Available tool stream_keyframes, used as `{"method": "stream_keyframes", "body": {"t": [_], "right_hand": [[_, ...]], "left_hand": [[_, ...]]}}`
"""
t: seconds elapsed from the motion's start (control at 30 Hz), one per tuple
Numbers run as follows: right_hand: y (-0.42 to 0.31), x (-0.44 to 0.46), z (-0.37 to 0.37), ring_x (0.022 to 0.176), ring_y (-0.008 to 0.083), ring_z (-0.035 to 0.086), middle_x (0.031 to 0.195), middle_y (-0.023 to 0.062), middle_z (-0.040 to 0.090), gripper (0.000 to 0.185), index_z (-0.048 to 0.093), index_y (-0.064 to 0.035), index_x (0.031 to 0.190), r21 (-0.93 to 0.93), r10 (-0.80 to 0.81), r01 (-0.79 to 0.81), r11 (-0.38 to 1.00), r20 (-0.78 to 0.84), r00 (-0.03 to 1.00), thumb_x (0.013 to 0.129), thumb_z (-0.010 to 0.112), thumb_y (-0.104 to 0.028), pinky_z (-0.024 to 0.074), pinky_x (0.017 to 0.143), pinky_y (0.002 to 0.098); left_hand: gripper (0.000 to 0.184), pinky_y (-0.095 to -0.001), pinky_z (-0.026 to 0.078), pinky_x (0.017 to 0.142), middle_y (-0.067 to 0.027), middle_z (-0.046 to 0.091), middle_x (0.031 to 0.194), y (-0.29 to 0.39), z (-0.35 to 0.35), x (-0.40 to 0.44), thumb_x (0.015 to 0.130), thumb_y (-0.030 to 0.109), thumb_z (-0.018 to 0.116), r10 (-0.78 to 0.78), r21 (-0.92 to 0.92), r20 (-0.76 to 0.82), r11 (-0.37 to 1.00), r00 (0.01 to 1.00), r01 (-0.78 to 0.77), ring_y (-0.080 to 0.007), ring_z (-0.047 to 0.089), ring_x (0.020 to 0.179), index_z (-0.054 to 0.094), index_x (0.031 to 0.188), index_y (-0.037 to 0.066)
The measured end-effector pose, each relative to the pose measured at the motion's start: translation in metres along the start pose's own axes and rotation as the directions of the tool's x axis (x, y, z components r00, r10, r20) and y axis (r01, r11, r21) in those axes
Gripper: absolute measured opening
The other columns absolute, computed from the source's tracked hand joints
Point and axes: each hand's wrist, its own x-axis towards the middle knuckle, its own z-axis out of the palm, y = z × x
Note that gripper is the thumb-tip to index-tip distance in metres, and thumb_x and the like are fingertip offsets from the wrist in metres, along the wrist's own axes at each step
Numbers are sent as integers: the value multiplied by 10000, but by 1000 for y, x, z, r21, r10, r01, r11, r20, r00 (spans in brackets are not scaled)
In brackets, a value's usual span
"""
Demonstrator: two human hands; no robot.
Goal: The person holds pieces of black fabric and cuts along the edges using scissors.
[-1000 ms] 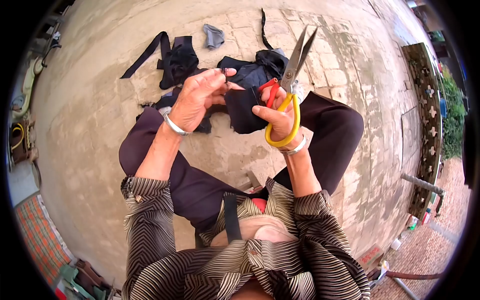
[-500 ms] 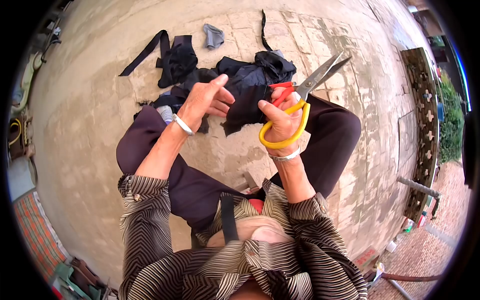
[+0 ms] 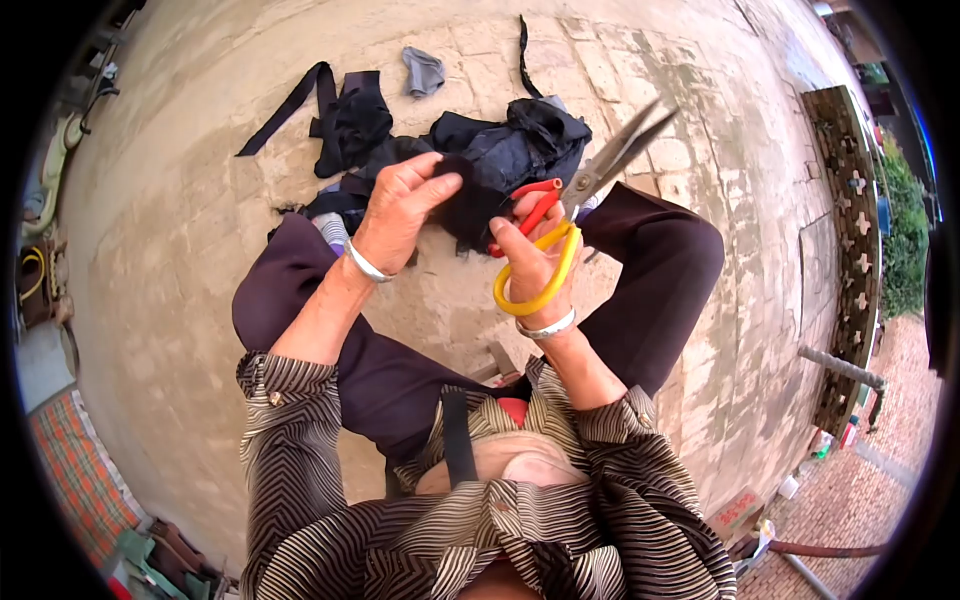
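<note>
Paved ground (image 3: 180, 250) bears dark scraps (image 3: 355, 120). Left hand (image 3: 395, 215), apart from the dark cloth (image 3: 468, 205) moments ago, now pinches its edge; right hand (image 3: 538, 262) clasps scissors (image 3: 584, 182). The cloth hangs between both hands, apparently secured at either side.

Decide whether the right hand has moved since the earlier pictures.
Yes: the right hand has shifted slightly left and lower in view, judged against the grey cloth.

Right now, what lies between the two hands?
The head view shows a piece of black cloth between the left hand and the right hand.
</note>
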Motion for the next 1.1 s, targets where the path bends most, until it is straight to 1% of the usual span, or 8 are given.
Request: {"method": "stream_keyframes", "body": {"t": [0.07, 0.13, 0.2, 0.33, 0.37, 0.63, 0.87, 1.1], "right_hand": [[-10, -3, -3, 663, 104, 568, 798, 54, 565, 247, 503, -22, 924, 62, 178, -193, 979, 189, 966, 773, 697, -3, 465, 577, 232], [-18, -5, -19, 640, 110, 589, 758, 60, 576, 220, 492, -23, 899, -123, 219, -193, 973, 250, 943, 805, 690, -45, 471, 546, 233], [-21, -12, -34, 604, 92, 544, 721, 34, 554, 219, 486, -33, 873, -337, 361, -241, 910, 358, 861, 822, 691, -89, 448, 535, 233], [-22, -24, -65, 607, 129, 454, 664, 38, 496, 384, 485, -35, 876, -502, 348, -22, 864, 566, 748, 809, 739, -316, 420, 568, 293], [-26, -26, -69, 648, 156, 473, 686, 63, 495, 465, 480, -30, 892, -515, 423, -96, 852, 569, 705, 800, 734, -408, 434, 608, 314], [-29, -29, -93, 672, 178, 503, 726, 93, 501, 524, 471, -10, 895, -517, 480, -104, 850, 676, 559, 826, 680, -485, 443, 627, 323], [-31, -25, -89, 648, 212, 510, 692, 105, 491, 528, 464, -18, 877, -527, 503, -107, 843, 704, 501, 854, 626, -521, 434, 615, 351], [-30, -24, -84, 643, 220, 503, 686, 111, 483, 554, 460, -20, 888, -541, 530, -124, 832, 707, 468, 833, 640, -542, 419, 602, 360]], "left_hand": [[117, -185, 433, 659, 61, 605, 821, -11, -16, 6, 910, 128, 598, -33, -78, -87, 997, 996, 27, -4, 508, 721, 617, 925, 14], [122, -173, 401, 594, 66, 589, 761, 0, -16, 5, 900, 130, 605, 48, -101, -114, 993, 992, -60, 2, 477, 648, 606, 831, 30], [116, -204, 469, 727, -47, 670, 874, 13, -27, 2, 876, 113, 603, -24, 44, -25, 999, 999, 25, -61, 591, 787, 624, 916, 7], [108, -231, 425, 862, -114, 697, 936, 30, -28, 0, 822, 83, 593, 39, 229, 31, 972, 999, -45, -91, 593, 903, 517, 746, 70], [201, -258, 378, 922, -133, 695, 951, 34, -25, -1, 769, 81, 597, 47, 186, 66, 981, 997, -58, -118, 571, 941, 410, 700, 110], [217, -318, 354, 991, -238, 675, 1052, 43, -32, 0, 681, 247, 610, 65, 278, 177, 954, 982, -113, -190, 585, 994, 509, 684, 55], [398, -281, 401, 912, -166, 693, 1063, 39, -27, -1, 688, 116, 533, 34, 186, 317, 978, 948, -97, -168, 597, 934, 693, 1000, -72], [139, -266, 408, 778, -188, 686, 1066, 36, -25, 0, 707, 52, 560, 45, 204, 401, 969, 915, -137, -124, 554, 823, 540, 612, -48]]}}
